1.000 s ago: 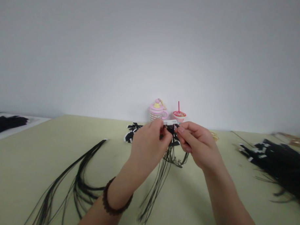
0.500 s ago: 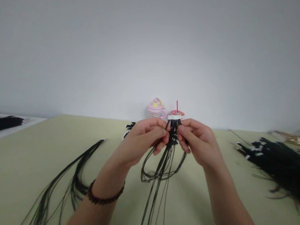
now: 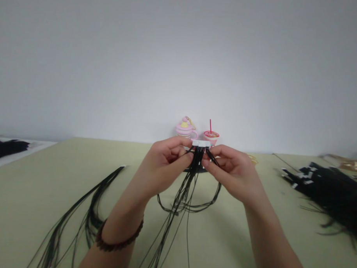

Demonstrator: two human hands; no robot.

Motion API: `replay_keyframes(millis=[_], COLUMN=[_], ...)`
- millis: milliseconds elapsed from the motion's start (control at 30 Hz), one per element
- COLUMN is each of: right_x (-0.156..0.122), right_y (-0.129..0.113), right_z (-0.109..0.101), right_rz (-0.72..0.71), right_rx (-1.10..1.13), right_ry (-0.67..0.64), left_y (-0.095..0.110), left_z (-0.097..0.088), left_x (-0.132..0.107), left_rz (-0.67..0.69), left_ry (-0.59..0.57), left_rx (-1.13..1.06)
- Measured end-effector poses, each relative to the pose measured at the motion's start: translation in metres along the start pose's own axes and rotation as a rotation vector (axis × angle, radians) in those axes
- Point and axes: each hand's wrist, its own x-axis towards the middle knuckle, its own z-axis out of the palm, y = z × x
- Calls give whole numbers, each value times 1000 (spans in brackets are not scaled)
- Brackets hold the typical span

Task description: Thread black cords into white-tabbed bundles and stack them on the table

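My left hand [image 3: 163,164] and my right hand [image 3: 231,173] meet at the middle of the view, both pinched on one bundle of thin black cords [image 3: 185,192] with a small white tag [image 3: 201,143] at its top. The cords hang down from my fingers, some looping, some trailing toward me over the pale green table [image 3: 45,181]. A dark beaded bracelet [image 3: 118,241] circles my left wrist.
A loose fan of black cords [image 3: 81,215] lies on the table at left. A heap of black tagged cords [image 3: 329,187] lies at right. Behind my hands, against the white wall, stand a pink cupcake-shaped trinket [image 3: 184,128] and a red cup-shaped one [image 3: 211,135]. More black cords [image 3: 7,147] lie far left.
Both hands have lifted the tagged bundle off the table, so the cords now hang and loop below my fingers. The black tagged pieces behind my hands are now hidden.
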Motion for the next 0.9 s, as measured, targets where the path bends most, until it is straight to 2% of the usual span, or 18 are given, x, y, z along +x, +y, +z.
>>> replay_keyframes(millis=[133,300,467,633,900], right_x=[0,2,3,1,1], right_y=[-5,-3,-5,-5,-1], right_z=[1,3,4,0,-2], right_rz=[-19,-33,9,15,50], right_rx=[73,143,262,218,123], right_ry=[-31,34,-14,-26,-83], left_y=[3,3,1,-2,-3], left_z=[1,1,1,-2,-4], left_x=[-1,-1,-1,-4,-1], left_rz=[24,35,37,38,13], left_ry=[-41,-58,-82,-146,-161], left_rx=[-27,13,54,37,48])
